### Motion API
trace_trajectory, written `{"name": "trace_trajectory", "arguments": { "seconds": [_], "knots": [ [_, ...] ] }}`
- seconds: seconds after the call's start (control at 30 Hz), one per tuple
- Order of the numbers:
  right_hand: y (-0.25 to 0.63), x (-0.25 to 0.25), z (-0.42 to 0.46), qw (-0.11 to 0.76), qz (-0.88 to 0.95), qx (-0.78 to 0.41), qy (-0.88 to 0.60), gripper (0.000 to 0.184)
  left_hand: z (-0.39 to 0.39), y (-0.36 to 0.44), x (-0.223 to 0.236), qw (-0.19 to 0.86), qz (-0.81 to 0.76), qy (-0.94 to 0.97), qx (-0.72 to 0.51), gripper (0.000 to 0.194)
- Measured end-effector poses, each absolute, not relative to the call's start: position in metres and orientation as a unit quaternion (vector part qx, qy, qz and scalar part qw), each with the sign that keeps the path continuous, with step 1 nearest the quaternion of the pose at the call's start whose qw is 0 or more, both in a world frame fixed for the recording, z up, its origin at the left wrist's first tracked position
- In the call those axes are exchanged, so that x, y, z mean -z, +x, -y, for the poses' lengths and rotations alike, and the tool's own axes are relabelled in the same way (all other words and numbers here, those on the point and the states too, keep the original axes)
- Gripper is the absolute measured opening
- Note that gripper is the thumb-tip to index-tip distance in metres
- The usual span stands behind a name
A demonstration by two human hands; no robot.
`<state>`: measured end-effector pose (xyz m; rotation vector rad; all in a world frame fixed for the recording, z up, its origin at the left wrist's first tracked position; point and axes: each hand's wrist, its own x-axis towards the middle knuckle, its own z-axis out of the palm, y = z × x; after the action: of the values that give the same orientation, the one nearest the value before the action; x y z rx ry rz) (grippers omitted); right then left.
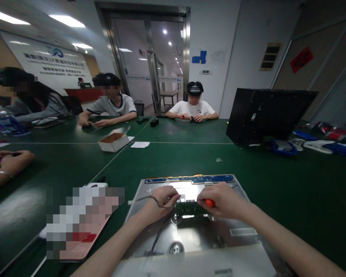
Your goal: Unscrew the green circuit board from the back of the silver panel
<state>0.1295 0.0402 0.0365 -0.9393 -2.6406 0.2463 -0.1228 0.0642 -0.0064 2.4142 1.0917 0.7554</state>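
A metal-backed display panel [200, 236] lies flat before me, with a long blue circuit strip [190, 179] along its far edge. Over its middle, a small green circuit board [188, 209] is tilted up between my hands. My left hand [163, 197] is closed, its fingertips pinching at the board's left end, where a thin grey cable [145, 198] runs past the wrist. At the right end, my right hand [223, 201] has its fingers closed on the board. An orange handle [210, 202] also sticks out of that hand; the rest of this tool is hidden.
Left of the panel lie a pink phone-like slab [80, 246] and a white object, partly blurred out. An open white box [113, 142] and paper [140, 144] stand farther off. A black monitor-like casing [265, 115] rises at right. Several people sit around the green table [187, 157].
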Motion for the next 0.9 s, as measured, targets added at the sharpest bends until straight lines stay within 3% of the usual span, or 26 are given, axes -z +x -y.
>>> {"name": "trace_trajectory", "arguments": {
  "seconds": [0.4,0.5,0.67,0.9],
  "knots": [
    [0.13,-0.05,-0.041,0.146,0.927,-0.14,-0.315,0.013,-0.063,-0.123,0.006,0.186,-0.389,0.864,-0.259,0.029],
    [0.129,-0.05,-0.018,0.116,0.936,-0.141,-0.302,0.007,-0.063,-0.123,0.006,0.178,-0.39,0.866,-0.257,0.029],
    [0.12,-0.032,0.01,0.024,0.944,-0.116,-0.307,0.015,-0.062,-0.123,0.005,0.17,-0.386,0.869,-0.259,0.031],
    [0.118,-0.018,0.015,0.037,0.94,-0.123,-0.317,0.01,-0.059,-0.123,0.003,0.171,-0.375,0.873,-0.261,0.025]
  ]
}}
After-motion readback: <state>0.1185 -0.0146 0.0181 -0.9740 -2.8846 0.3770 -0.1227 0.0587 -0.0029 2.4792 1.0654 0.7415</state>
